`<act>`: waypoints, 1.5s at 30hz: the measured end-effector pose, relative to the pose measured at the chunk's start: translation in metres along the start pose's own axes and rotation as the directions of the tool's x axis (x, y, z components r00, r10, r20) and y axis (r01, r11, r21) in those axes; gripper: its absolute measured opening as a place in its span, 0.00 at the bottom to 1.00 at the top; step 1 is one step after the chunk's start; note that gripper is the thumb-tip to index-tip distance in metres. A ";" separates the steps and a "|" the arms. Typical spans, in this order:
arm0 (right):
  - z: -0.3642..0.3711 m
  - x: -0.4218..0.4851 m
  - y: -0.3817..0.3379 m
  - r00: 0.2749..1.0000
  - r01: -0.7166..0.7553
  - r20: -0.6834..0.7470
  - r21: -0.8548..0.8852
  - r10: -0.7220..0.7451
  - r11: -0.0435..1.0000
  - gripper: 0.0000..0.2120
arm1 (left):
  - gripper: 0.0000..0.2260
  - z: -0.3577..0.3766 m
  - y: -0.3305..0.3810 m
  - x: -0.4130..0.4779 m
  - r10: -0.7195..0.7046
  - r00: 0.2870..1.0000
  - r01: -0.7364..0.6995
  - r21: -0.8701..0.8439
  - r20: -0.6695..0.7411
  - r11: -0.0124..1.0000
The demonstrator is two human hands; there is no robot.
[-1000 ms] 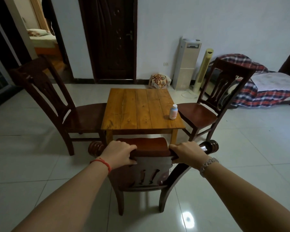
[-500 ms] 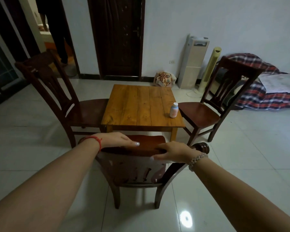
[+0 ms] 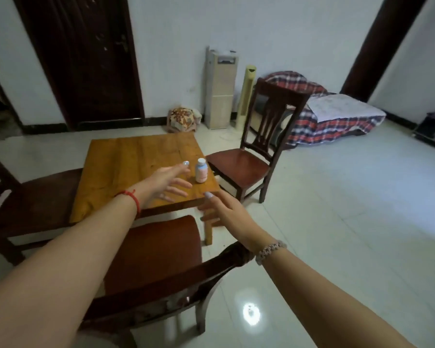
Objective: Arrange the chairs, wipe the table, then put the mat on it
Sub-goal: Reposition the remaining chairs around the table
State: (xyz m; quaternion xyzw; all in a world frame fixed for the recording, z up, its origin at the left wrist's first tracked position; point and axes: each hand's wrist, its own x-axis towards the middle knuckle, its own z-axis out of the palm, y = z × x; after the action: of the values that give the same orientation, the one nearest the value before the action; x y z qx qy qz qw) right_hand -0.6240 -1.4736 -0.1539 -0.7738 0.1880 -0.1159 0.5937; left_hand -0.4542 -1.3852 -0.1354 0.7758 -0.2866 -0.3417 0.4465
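Reaches over the near chair (image 3: pixel 156 252) at 6 o'clock, pulled seat-first up to the tabletop (image 3: pixel 136 167), with both hands released and grasping nothing. Spreads the left hand (image 3: pixel 166 183) above the boards just beside the small pink-and-blue bottle (image 3: pixel 201 170), upright toward 4 o'clock on the tabletop, apparently to clear it away ahead of wiping. Extends the right hand (image 3: pixel 224 209), fingers straight, off the tabletop corner at 5 o'clock, perhaps toward that same bottle or the right chair (image 3: pixel 239 164) at 3 o'clock, set askew and likely wanting a push in. Shows the left chair (image 3: pixel 35 197) at 9 o'clock, seat close against the tabletop side. Reveals no mat or wiping cloth that can be told for certain; suggests chair-arranging nearly done, wiping not yet begun.
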 end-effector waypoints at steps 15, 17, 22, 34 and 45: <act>-0.208 0.064 0.016 0.766 0.222 -0.624 0.031 -0.155 0.975 0.20 | 0.21 0.126 0.128 0.152 0.443 0.878 -0.477 -0.252 -0.182 0.842; -0.242 0.073 0.025 0.770 0.220 -0.613 -0.003 -0.175 0.976 0.23 | 0.21 0.147 0.143 0.172 0.469 0.860 -0.506 -0.207 -0.202 0.837; -0.341 0.103 0.052 0.816 0.188 -0.541 -0.086 -0.204 0.978 0.27 | 0.26 0.203 0.183 0.235 0.495 0.837 -0.534 -0.145 -0.233 0.833; -0.557 0.191 0.099 0.867 0.186 -0.441 -0.149 -0.233 0.971 0.26 | 0.21 0.330 0.287 0.368 0.443 0.777 -0.561 -0.172 -0.447 0.810; -0.720 0.367 0.119 0.903 0.223 -0.330 -0.185 -0.274 0.957 0.24 | 0.18 0.382 0.377 0.576 0.334 0.711 -0.603 -0.292 -0.619 0.743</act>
State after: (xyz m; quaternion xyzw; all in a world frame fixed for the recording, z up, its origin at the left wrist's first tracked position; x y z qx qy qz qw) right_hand -0.6007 -2.2878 -0.0918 -0.7988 0.1985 -0.3134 0.4736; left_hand -0.4604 -2.1717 -0.0991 0.6016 -0.2530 -0.0446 0.7564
